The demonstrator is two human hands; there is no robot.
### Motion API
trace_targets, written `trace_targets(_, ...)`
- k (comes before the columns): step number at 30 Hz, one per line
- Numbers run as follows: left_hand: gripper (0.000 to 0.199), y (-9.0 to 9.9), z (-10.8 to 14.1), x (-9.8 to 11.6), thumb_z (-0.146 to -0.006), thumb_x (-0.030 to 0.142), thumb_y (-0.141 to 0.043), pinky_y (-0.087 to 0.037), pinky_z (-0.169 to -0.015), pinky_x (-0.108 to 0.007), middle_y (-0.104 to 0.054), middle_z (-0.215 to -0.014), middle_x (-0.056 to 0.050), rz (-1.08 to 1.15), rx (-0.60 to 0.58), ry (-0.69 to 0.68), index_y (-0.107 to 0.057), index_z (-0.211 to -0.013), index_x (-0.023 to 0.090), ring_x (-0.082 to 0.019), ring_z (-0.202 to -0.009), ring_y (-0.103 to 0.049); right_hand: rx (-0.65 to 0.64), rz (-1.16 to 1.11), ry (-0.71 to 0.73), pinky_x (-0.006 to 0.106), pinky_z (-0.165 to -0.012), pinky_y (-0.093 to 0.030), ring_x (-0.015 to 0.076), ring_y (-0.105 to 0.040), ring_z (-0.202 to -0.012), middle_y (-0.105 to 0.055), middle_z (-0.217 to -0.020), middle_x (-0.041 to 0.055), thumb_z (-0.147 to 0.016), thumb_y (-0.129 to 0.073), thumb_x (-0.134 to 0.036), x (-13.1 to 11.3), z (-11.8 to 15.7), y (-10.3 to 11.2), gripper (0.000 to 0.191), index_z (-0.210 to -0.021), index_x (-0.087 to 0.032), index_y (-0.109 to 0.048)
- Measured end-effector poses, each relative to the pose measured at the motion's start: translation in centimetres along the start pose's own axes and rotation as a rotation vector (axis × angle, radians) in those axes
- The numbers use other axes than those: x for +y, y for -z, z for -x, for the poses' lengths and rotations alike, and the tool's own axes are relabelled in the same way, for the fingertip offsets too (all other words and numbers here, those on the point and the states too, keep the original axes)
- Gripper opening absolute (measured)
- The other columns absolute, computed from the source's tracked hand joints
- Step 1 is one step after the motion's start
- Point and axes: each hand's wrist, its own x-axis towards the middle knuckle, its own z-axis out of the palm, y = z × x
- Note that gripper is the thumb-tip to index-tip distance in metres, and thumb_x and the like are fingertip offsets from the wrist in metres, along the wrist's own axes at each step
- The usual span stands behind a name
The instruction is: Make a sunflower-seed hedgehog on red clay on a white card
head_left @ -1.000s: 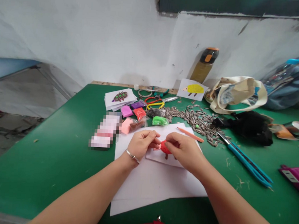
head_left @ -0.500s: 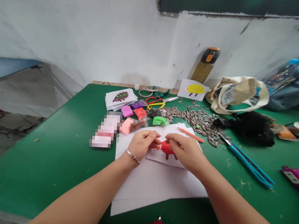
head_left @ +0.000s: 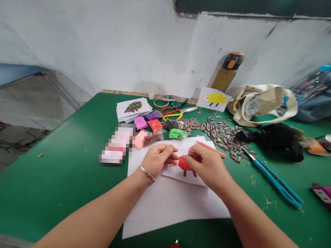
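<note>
A red clay animal [head_left: 186, 164] with a pink snout and brown legs lies on a white card [head_left: 176, 175], on top of larger white paper sheets [head_left: 164, 201]. My left hand [head_left: 158, 157], with a silver bracelet at the wrist, is beside the snout. Its thumb and fingers are closed together; anything between them is hidden. Over the animal's upper right side is my right hand [head_left: 205, 162], with fingers curled and the thumb tip at the red clay. What its fingertips hold, if anything, is too small to make out. Just beyond lies an orange pen-like tool [head_left: 219, 153].
Clay packets [head_left: 177, 134] and scissors [head_left: 173, 115] lie ahead, with striped sunflower seeds [head_left: 226, 136] to their right. A blue-handled cutter [head_left: 279, 183] lies on the right of the green table [head_left: 63, 163]. Farther back stand a bottle [head_left: 227, 73] and a cloth bag [head_left: 266, 107].
My right hand has shifted slightly to the right and its thumb now points down at the red clay, showing more of the animal. My left hand has hardly moved.
</note>
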Motion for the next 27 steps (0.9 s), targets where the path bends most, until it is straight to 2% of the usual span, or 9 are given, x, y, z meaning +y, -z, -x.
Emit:
trace_targets(3,0.04,-0.1,0.1,0.1,-0.068,0.049,-0.074,-0.052,-0.058,-0.024,-0.068,-0.064,-0.005,-0.002,0.002,0.002,-0.068,-0.079,0.011,-0.013,-0.054,-0.063,-0.023,0.047,0.046,0.024,-0.054,-0.039,0.0108,-0.054,-0.051,-0.059,-0.057,-0.0036,-0.087,-0.046,-0.024,0.2,0.0,0.0,0.02,-0.071,-0.021,-0.057)
trace_targets(7,0.038,-0.1,0.3,0.2,-0.071,0.047,-0.072,-0.052,-0.059,-0.025,-0.068,-0.066,-0.005,-0.009,0.008,-0.013,-0.069,-0.08,0.011,-0.013,-0.056,-0.064,-0.009,0.056,0.066,0.025,-0.055,-0.042,0.0105,-0.055,-0.05,-0.066,-0.072,-0.001,-0.089,-0.041,-0.023,0.3,0.0,-0.1,0.022,-0.089,-0.022,-0.063)
trace_targets(13,0.038,-0.1,0.2,0.0,-0.07,0.048,-0.073,-0.052,-0.061,-0.025,-0.068,-0.067,-0.005,-0.033,-0.018,-0.008,-0.069,-0.081,0.012,-0.013,-0.057,-0.064,-0.016,-0.002,0.085,0.023,-0.052,-0.04,0.0101,-0.054,-0.05,-0.064,-0.064,-0.0028,-0.088,-0.048,-0.024,-0.2,0.2,-0.6,0.017,-0.077,-0.021,-0.061)
trace_targets(16,0.037,-0.2,0.4,-0.1,-0.074,0.048,-0.071,-0.052,-0.063,-0.025,-0.069,-0.072,-0.006,-0.035,-0.095,0.01,-0.069,-0.081,0.012,-0.014,-0.062,-0.065,0.096,0.082,0.243,0.027,-0.064,-0.044,0.0139,-0.057,-0.066,-0.065,-0.07,0.0001,-0.088,-0.051,-0.023,-0.6,0.3,-0.9,0.017,-0.078,-0.021,-0.065)
trace_targets(20,0.037,-0.5,0.9,-0.1,-0.08,0.048,-0.065,-0.052,-0.068,-0.027,-0.068,-0.072,-0.006,0.015,-0.273,0.026,-0.069,-0.077,0.011,-0.014,-0.066,-0.065,0.249,0.157,0.441,0.034,-0.081,-0.044,0.0165,-0.055,-0.08,-0.062,-0.08,0.0038,-0.088,-0.052,-0.02,-0.8,0.4,-1.3,0.018,-0.08,-0.02,-0.068)
trace_targets(22,0.038,-0.6,1.0,-0.1,-0.082,0.049,-0.063,-0.052,-0.07,-0.029,-0.068,-0.071,-0.006,0.052,-0.313,0.065,-0.068,-0.077,0.011,-0.015,-0.065,-0.065,0.273,0.161,0.473,0.035,-0.083,-0.044,0.0164,-0.054,-0.08,-0.061,-0.082,0.0043,-0.089,-0.051,-0.019,-0.8,0.5,-1.5,0.02,-0.081,-0.02,-0.069)
trace_targets(27,0.037,-0.6,1.1,0.0,-0.078,0.048,-0.067,-0.05,-0.073,-0.031,-0.069,-0.074,-0.008,0.126,-0.318,0.154,-0.07,-0.081,0.012,-0.016,-0.066,-0.065,0.293,0.184,0.459,0.04,-0.088,-0.045,0.0187,-0.056,-0.088,-0.064,-0.091,0.0056,-0.09,-0.049,-0.019,-0.4,0.4,-1.8,0.021,-0.091,-0.022,-0.07)
